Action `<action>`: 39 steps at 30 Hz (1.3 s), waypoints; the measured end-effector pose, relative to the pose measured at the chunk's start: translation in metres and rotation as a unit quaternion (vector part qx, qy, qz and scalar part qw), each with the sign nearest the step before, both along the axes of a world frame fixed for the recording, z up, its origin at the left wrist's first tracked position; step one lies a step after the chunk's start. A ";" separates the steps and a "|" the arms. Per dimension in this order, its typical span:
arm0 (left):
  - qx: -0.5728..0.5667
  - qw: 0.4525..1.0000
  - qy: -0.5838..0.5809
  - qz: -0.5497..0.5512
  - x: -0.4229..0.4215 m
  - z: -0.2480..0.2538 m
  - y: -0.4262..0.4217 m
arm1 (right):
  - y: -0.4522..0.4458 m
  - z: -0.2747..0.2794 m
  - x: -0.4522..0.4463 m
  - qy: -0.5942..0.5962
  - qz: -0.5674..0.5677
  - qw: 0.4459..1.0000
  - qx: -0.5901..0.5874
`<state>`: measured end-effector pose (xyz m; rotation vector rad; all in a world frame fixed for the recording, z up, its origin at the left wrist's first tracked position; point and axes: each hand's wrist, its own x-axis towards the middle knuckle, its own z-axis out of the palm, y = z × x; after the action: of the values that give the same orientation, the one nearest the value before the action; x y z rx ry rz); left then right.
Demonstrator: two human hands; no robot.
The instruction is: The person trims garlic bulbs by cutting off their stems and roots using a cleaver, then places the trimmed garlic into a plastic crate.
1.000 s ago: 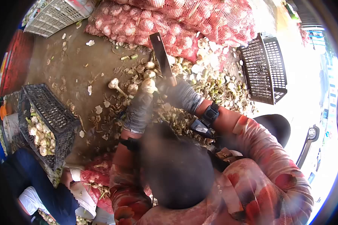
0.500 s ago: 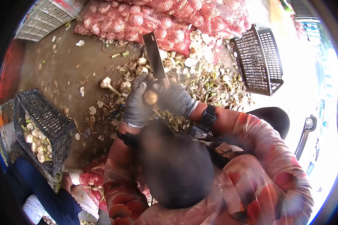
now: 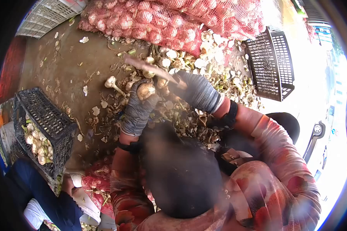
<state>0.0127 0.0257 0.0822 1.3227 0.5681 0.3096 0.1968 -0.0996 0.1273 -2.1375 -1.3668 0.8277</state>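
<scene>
In a grey knit glove, my left hand (image 3: 137,109) is closed round a garlic bulb (image 3: 145,91), whose pale round face points up. My right hand (image 3: 198,91), gloved too, grips a broad-bladed knife (image 3: 149,68). The blade is smeared by motion and slants up to the left, just above the bulb and apart from it. Left of my left hand lies a garlic head with its stalk (image 3: 111,82). More loose garlic bulbs (image 3: 164,62) lie on the ground beyond the knife.
Red mesh sacks of garlic (image 3: 142,23) lie at the back. A black crate (image 3: 272,63) stands at right; another black crate (image 3: 46,113), holding garlic, is at left. Peelings (image 3: 235,84) litter the ground. Another person's dark-clothed leg (image 3: 38,188) shows at lower left.
The knife has swung from nearly upright to slanting left, and my right hand has moved right, apart from my left. The bulb in my left hand has risen slightly and shows more of its face.
</scene>
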 end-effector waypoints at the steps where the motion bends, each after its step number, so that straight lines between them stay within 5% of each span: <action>1: 0.018 1.000 0.015 0.002 -0.003 -0.009 -0.004 | -0.005 0.006 -0.001 -0.075 0.058 0.994 -0.050; 2: 0.356 0.930 0.020 -0.086 -0.013 -0.047 -0.002 | -0.011 0.013 -0.003 -0.071 0.055 0.995 -0.051; 3: 0.663 0.746 0.015 -0.052 -0.023 -0.084 0.001 | -0.017 0.021 -0.005 -0.064 0.105 0.992 -0.014; 5: 0.491 0.860 -0.019 -0.138 -0.034 -0.081 -0.006 | -0.021 0.023 -0.004 -0.061 0.151 0.986 0.024; 7: 0.214 0.970 0.050 -0.106 -0.032 -0.074 -0.019 | -0.023 0.015 -0.006 -0.102 0.171 0.980 0.002; 10: 0.227 0.971 0.024 -0.072 -0.030 -0.075 -0.024 | -0.029 0.012 -0.007 -0.118 0.152 0.981 -0.009; 13: 0.191 0.962 0.108 -0.162 -0.025 -0.064 -0.026 | -0.038 -0.001 -0.002 -0.166 0.146 0.974 -0.046; 17: 0.115 0.993 0.023 0.034 -0.019 -0.031 -0.032 | -0.043 -0.014 0.003 -0.177 0.164 0.964 -0.113; 19: 0.041 0.985 0.051 0.158 -0.031 0.018 -0.025 | -0.035 -0.027 0.014 -0.140 0.013 0.958 -0.249; 20: 0.135 0.954 0.082 0.253 -0.059 0.027 -0.007 | -0.049 -0.038 0.034 -0.133 0.000 0.968 -0.214; 21: 0.065 0.949 0.077 0.298 -0.094 0.052 0.028 | -0.068 -0.047 0.055 -0.125 -0.013 0.976 -0.178; 24: -0.178 0.878 -0.359 0.261 -0.197 0.081 0.106 | -0.083 -0.038 0.064 -0.172 -0.040 0.962 -0.208; 25: -0.185 0.849 -0.305 0.390 -0.198 0.110 0.101 | -0.084 -0.040 0.065 -0.169 -0.035 0.964 -0.202; 26: -0.181 0.849 -0.307 0.390 -0.203 0.095 0.109 | -0.085 -0.043 0.062 -0.165 -0.050 0.970 -0.171; 29: -0.038 0.890 0.019 0.454 -0.164 0.013 0.132 | -0.068 -0.043 0.046 -0.117 -0.057 0.979 -0.158; 30: 0.037 0.938 0.133 0.317 -0.152 -0.043 0.148 | -0.062 -0.038 0.039 -0.086 -0.060 0.983 -0.153; 31: 0.099 0.911 0.330 0.228 -0.113 -0.064 0.144 | -0.054 -0.031 0.031 -0.074 -0.051 0.986 -0.138; 37: 0.195 0.803 0.505 0.248 -0.007 -0.150 0.120 | -0.025 -0.013 0.023 -0.101 0.024 0.979 -0.173; 38: 0.196 0.806 0.501 0.246 -0.007 -0.163 0.121 | -0.020 -0.011 0.023 -0.117 0.033 0.975 -0.185; 39: 0.147 0.872 0.384 0.265 -0.008 -0.164 0.116 | -0.017 -0.010 0.023 -0.108 0.035 0.979 -0.169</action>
<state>0.0047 0.1422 -0.0819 1.5549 1.6275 0.3157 0.2195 -0.1163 0.1171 -2.5132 -1.5040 0.9342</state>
